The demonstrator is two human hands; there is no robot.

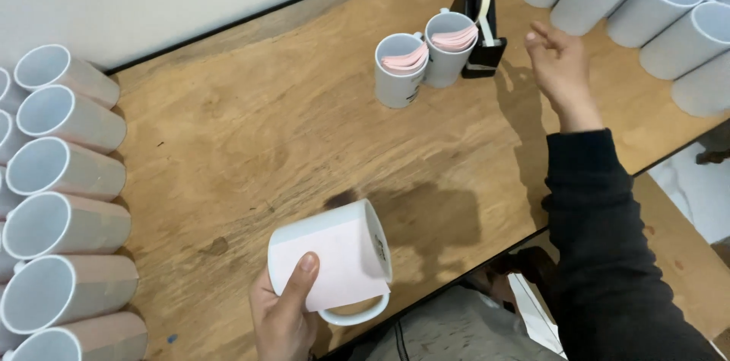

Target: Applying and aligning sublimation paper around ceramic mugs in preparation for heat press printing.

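Mug [334, 258], white and glossy, lies on its side in our left hand [283, 308], a pale pink sheet wrapped round its body, handle toward us. Our thumb presses the sheet, fingers curled beneath, near the table's [251, 133] front edge. Our right hand [561, 72] hangs half open and empty, just right of the tape dispenser [479, 23].
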